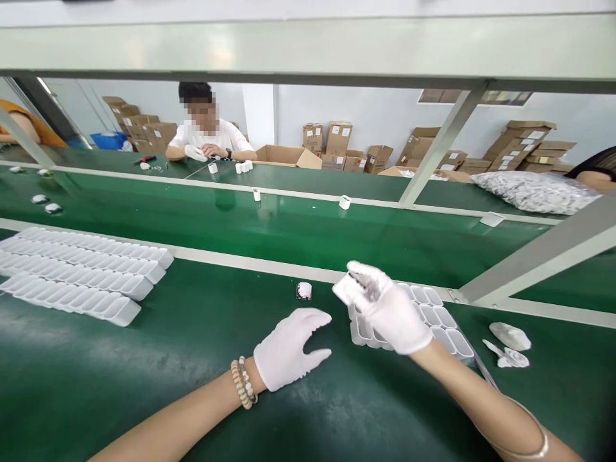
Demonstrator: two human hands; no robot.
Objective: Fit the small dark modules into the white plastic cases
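Note:
My left hand [293,348], in a white glove, hovers over the green table with thumb and fingers apart and nothing between them. Just beyond it lies a small white piece on a dark square [304,290]. My right hand [392,311], also gloved, is above a group of white open cups [440,317] and partly hides them. Its fingers are closed round a flat white piece [344,289], whose left end sticks out past the fingertips.
Rows of white cups [91,273] stand at the left. Crumpled white gloves [510,346] lie at the right. A slanted metal post [543,256] rises there. Small white parts [344,202] sit on the green belt [298,224]. A person [206,131] works across it.

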